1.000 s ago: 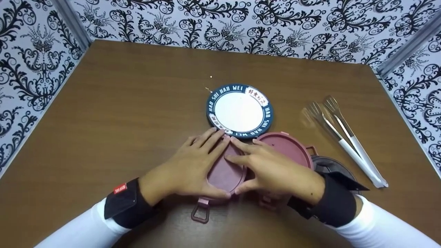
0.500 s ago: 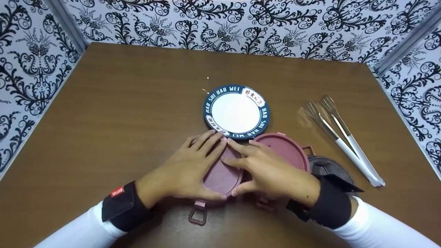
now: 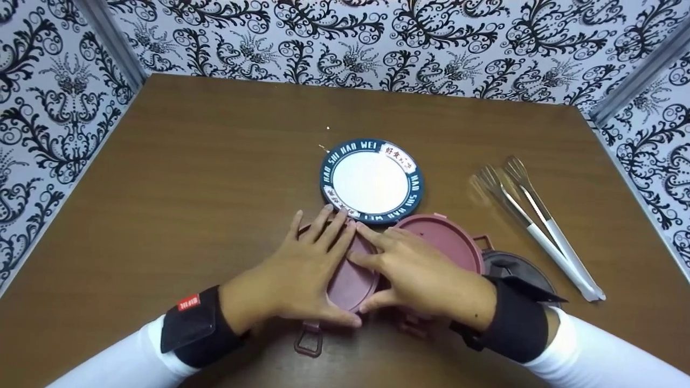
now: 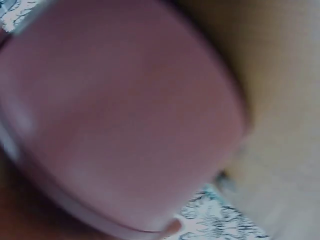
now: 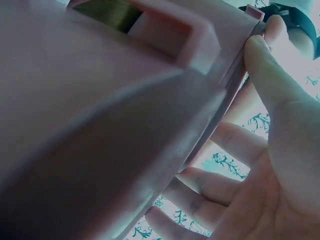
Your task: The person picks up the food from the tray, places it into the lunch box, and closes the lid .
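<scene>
A dusky pink plastic container (image 5: 100, 100) filled most of the close, blurred frame, its rim running diagonally from upper right to lower left. A raised rectangular pink latch tab (image 5: 175, 37) stood near the top, with a dark olive patch just beside it. The right hand (image 5: 280, 165) lay at the right, thumb pressed against the rim, fingers spread loosely below it

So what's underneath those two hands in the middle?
A pink round lid lies under the left hand and right hand, fingers spread flat on it. Its latch pokes out below. What is beneath the lid is covered.
</scene>
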Demonstrator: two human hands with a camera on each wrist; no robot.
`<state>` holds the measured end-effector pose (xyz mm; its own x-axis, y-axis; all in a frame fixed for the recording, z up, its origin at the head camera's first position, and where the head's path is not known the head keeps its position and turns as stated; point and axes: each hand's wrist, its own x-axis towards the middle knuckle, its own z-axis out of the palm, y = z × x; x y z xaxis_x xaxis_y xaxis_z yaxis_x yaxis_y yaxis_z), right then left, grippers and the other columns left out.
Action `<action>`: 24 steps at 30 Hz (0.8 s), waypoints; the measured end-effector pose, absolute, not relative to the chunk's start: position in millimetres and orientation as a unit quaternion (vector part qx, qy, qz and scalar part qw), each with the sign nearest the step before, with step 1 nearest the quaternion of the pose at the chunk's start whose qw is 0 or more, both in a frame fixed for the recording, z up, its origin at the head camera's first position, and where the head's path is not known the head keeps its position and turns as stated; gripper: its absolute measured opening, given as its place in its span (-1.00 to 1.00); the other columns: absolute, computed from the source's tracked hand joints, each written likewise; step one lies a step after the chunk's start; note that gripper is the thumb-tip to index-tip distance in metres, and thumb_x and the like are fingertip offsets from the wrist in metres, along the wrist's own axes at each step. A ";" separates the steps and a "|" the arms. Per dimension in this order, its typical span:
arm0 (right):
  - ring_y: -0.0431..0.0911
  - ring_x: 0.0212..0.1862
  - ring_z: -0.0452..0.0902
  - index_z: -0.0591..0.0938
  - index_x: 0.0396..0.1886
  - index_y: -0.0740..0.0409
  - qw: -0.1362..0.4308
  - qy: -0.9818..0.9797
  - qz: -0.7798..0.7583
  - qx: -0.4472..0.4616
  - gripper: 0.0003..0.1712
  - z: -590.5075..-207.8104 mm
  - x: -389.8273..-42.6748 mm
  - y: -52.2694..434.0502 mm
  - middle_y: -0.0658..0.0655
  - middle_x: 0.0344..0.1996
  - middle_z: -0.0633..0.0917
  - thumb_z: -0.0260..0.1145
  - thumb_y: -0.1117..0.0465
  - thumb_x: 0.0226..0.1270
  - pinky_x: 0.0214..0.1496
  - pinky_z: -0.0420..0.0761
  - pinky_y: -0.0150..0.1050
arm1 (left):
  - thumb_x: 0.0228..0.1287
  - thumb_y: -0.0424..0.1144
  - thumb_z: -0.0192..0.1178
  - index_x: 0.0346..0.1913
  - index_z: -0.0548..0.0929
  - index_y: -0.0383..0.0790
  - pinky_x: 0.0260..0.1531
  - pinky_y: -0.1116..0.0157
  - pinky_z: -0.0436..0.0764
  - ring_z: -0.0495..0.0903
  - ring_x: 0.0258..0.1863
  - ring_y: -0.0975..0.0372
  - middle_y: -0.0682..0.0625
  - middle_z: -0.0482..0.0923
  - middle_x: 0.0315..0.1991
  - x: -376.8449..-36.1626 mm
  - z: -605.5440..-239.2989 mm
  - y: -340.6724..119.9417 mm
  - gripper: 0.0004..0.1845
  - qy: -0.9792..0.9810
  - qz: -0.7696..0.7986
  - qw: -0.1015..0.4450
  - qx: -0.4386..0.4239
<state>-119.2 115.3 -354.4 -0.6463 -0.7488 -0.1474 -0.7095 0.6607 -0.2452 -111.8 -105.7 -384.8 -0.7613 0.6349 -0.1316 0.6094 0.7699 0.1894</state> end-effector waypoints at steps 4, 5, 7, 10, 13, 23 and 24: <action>0.24 0.48 0.25 0.51 0.38 0.04 0.104 0.904 -0.080 -0.406 -0.06 -356.0 -118.7 116.9 0.28 0.54 0.19 0.33 -0.41 0.10 0.52 0.21 0.18 | -0.11 0.75 -0.05 0.62 -0.13 -0.17 0.42 -0.39 -0.09 -0.20 0.59 -0.20 -0.24 -0.22 0.62 -105.6 -368.7 -94.2 0.40 0.949 0.006 0.108 0.296; 0.24 0.48 0.25 0.51 0.38 0.03 0.100 0.904 -0.080 -0.408 -0.07 -356.9 -118.5 117.5 0.28 0.54 0.20 0.34 -0.40 0.11 0.51 0.22 0.17 | -0.11 0.75 -0.06 0.62 -0.11 -0.17 0.40 -0.39 -0.02 -0.15 0.58 -0.22 -0.25 -0.19 0.62 -104.3 -365.2 -91.2 0.40 0.952 -0.010 0.110 0.286; 0.24 0.49 0.23 0.49 0.40 0.03 0.100 0.904 -0.084 -0.408 -0.07 -358.3 -117.8 119.0 0.26 0.55 0.18 0.33 -0.39 0.13 0.52 0.22 0.16 | -0.12 0.77 -0.09 0.62 -0.07 -0.16 0.36 -0.39 0.11 -0.04 0.56 -0.25 -0.28 -0.11 0.61 -102.7 -360.1 -85.3 0.40 0.955 -0.042 0.111 0.271; 0.22 0.54 0.13 0.41 0.47 0.01 0.119 0.903 -0.096 -0.401 -0.05 -358.8 -116.6 124.5 0.23 0.58 0.11 0.33 -0.36 0.18 0.54 0.17 0.17 | -0.13 0.76 -0.07 0.62 -0.06 -0.14 0.29 -0.37 0.27 0.07 0.53 -0.27 -0.29 -0.04 0.59 -102.5 -356.3 -78.4 0.39 0.956 -0.075 0.116 0.258; 0.22 0.57 0.03 0.31 0.53 -0.03 0.130 0.909 -0.114 -0.379 -0.03 -357.5 -117.5 135.9 0.23 0.59 0.08 0.36 -0.31 0.20 0.53 0.13 0.21 | -0.16 0.73 0.04 0.63 -0.09 -0.07 0.26 -0.36 0.33 0.10 0.51 -0.28 -0.29 -0.02 0.59 -104.6 -356.2 -76.5 0.39 0.956 -0.081 0.124 0.255; 0.39 0.52 0.06 0.32 0.53 -0.15 0.104 0.954 -0.104 -0.261 -0.01 -356.8 -138.6 195.7 0.30 0.56 0.15 0.36 -0.39 0.15 0.44 0.12 0.41 | -0.22 0.41 0.44 0.63 -0.10 0.15 0.35 -0.43 0.04 -0.11 0.59 -0.19 -0.13 -0.13 0.64 -117.2 -350.1 -94.6 0.36 0.932 -0.007 0.184 0.312; 0.40 0.51 0.09 0.31 0.54 -0.16 0.111 0.955 -0.110 -0.254 0.00 -357.2 -139.2 199.2 0.31 0.55 0.17 0.34 -0.41 0.16 0.42 0.16 0.41 | -0.22 0.33 0.49 0.63 -0.09 0.18 0.35 -0.45 -0.01 -0.16 0.60 -0.16 -0.08 -0.15 0.64 -118.8 -348.1 -97.6 0.35 0.927 0.005 0.194 0.320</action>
<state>-139.2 199.2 -357.2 -0.8466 -0.5087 -0.1562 -0.4598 0.8471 -0.2665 -118.8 -97.6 -348.1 -0.7195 0.5957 -0.3570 0.5917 0.7949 0.1340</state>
